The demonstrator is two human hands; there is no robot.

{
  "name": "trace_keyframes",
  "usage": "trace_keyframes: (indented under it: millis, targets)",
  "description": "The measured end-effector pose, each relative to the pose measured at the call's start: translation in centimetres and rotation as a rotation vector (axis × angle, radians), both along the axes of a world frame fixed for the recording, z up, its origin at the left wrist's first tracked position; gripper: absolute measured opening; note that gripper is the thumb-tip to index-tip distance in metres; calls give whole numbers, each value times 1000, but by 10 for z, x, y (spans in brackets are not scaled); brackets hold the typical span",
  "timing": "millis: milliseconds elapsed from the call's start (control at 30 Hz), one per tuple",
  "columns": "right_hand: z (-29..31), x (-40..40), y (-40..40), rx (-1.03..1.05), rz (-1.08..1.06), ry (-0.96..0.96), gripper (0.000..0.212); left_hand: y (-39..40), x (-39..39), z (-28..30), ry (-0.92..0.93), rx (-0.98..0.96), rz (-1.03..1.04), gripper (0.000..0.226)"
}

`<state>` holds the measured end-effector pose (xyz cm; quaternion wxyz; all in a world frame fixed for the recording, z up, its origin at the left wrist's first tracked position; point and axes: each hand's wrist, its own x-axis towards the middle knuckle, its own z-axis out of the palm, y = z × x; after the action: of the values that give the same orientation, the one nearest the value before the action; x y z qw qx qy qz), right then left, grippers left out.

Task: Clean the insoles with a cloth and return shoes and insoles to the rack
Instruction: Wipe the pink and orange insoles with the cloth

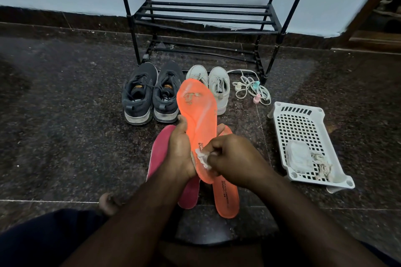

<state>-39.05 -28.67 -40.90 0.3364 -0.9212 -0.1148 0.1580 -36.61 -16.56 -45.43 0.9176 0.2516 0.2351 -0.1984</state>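
Upright between both hands, the worn orange foam insole (198, 119) is gripped at mid-length by the left hand (180, 147); the right hand (230, 156) pinches a crumpled white cloth (202, 156) against its heel, above the dark speckled floor (65, 136).

Shoes (173, 91) block the rack (204, 19); bare floor (65, 115) lies left.
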Motion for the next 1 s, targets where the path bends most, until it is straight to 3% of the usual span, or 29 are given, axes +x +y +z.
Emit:
trace_keyframes:
  millis: [100, 200, 300, 433, 500, 633, 700, 833, 1000]
  targets:
    - [0, 7, -6, 85, -130, -125, 15, 3, 0, 0, -37, -28, -40, 93]
    - [-3, 7, -3, -22, -73, -233, 16, 4, -2, 2, -35, -56, -60, 84]
    - [-7, 3, 5, -158, 53, -190, 13, 3, -1, 2, 9, -25, -60, 79]
    - [2, 0, 0, -174, 112, -63, 12, 2, -3, 4, 9, -32, -22, 76]
    - [5, 1, -8, -32, 79, 25, 12, 3, -1, 4, 3, -47, -22, 77]
    - [11, 8, -16, 562, -244, 316, 16, 6, -1, 5, -12, -86, -140, 90]
    - [7, 7, -13, 637, -294, 372, 18, 7, 0, 1, -24, -100, -163, 93]
    - [-5, 9, -14, 171, -110, -78, 22, 6, 1, -1, -11, -96, -89, 89]
    - [2, 5, -9, 37, 57, -218, 32, 4, 1, -2, -4, -49, -81, 85]
